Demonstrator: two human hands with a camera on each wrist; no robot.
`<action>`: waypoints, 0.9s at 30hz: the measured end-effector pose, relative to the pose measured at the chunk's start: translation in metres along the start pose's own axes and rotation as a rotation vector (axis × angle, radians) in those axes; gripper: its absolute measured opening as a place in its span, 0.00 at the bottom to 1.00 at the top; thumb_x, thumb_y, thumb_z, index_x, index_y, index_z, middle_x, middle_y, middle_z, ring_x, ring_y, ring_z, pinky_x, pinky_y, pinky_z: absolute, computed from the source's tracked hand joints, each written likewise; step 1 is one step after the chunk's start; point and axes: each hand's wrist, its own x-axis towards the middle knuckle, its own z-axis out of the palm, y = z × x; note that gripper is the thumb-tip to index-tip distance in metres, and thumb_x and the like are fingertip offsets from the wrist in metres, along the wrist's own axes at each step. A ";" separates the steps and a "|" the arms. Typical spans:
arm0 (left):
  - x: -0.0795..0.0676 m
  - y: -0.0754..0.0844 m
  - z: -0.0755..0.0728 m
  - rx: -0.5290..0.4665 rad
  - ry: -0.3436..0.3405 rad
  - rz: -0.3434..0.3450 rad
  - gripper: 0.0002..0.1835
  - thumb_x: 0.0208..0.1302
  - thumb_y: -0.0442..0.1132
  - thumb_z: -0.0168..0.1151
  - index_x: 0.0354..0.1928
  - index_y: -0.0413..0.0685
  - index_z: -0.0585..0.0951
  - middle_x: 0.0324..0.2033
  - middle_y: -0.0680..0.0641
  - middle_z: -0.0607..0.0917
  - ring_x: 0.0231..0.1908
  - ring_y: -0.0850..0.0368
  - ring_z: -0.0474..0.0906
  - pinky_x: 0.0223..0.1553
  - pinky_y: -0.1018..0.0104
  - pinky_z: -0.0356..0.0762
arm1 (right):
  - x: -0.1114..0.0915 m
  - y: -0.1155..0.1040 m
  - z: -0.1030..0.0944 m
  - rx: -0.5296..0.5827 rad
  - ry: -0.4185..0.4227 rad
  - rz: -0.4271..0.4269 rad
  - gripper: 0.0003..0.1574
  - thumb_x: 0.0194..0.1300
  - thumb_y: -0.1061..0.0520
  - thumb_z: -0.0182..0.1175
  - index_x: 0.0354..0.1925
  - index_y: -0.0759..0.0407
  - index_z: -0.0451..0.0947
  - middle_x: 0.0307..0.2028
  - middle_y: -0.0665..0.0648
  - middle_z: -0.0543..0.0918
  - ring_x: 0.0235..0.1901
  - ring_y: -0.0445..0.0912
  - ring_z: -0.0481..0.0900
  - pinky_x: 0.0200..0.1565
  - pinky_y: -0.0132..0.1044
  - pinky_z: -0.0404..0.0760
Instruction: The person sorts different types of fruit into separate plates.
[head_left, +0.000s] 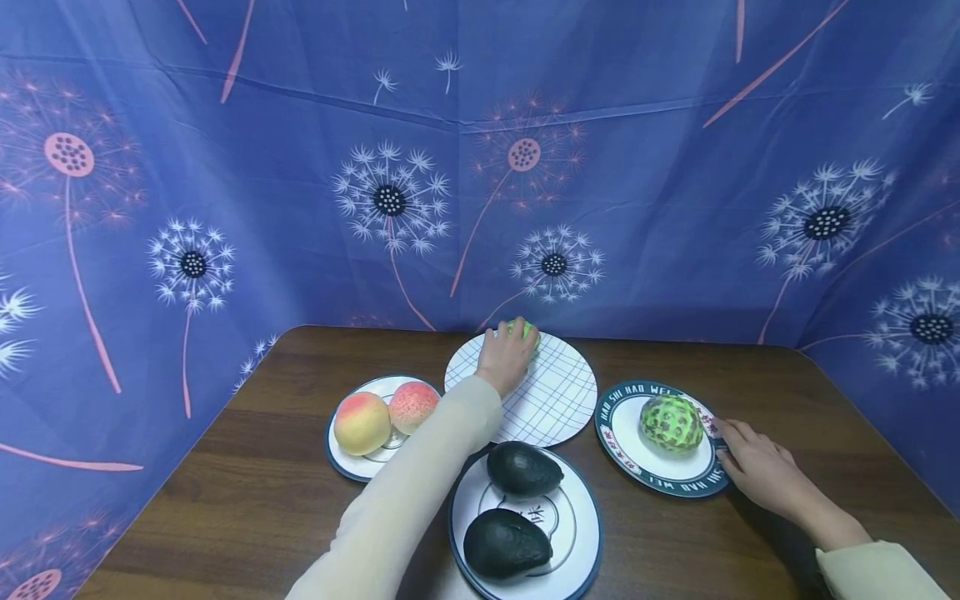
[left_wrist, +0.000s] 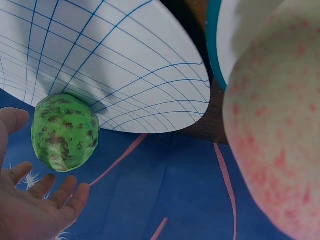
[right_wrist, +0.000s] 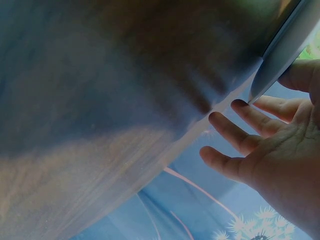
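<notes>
At the far edge of the checked plate (head_left: pixel 558 400), my left hand (head_left: pixel 508 358) reaches over a green, dark-mottled fruit (left_wrist: pixel 65 132). In the left wrist view, the fingers and thumb of my left hand (left_wrist: pixel 42 200) are spread around the fruit, with gaps showing between. Another green mottled fruit (head_left: pixel 671 423) sits on the teal-rimmed plate (head_left: pixel 622 454) at the right. My right hand (head_left: pixel 768 471) touches that plate's right rim with thumb and fingers. Seen from the right wrist, the right hand (right_wrist: pixel 275 135) has extended fingers beside the plate edge (right_wrist: pixel 280 55).
Two peaches (head_left: pixel 362 423) lie on a blue-rimmed plate (head_left: pixel 337 462) at the left. Two dark avocados (head_left: pixel 506 543) occupy the near plate (head_left: pixel 581 533), beside my left sleeve (head_left: pixel 412 492). Behind the wooden table (head_left: pixel 247 467) hangs a blue dandelion-print cloth (head_left: pixel 300 167).
</notes>
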 end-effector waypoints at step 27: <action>0.004 -0.003 -0.001 -0.004 -0.050 0.005 0.30 0.65 0.40 0.49 0.68 0.55 0.54 0.64 0.45 0.61 0.58 0.46 0.66 0.54 0.54 0.73 | -0.001 0.001 -0.002 0.006 -0.008 -0.008 0.32 0.62 0.59 0.51 0.60 0.74 0.59 0.54 0.77 0.65 0.52 0.74 0.63 0.46 0.73 0.60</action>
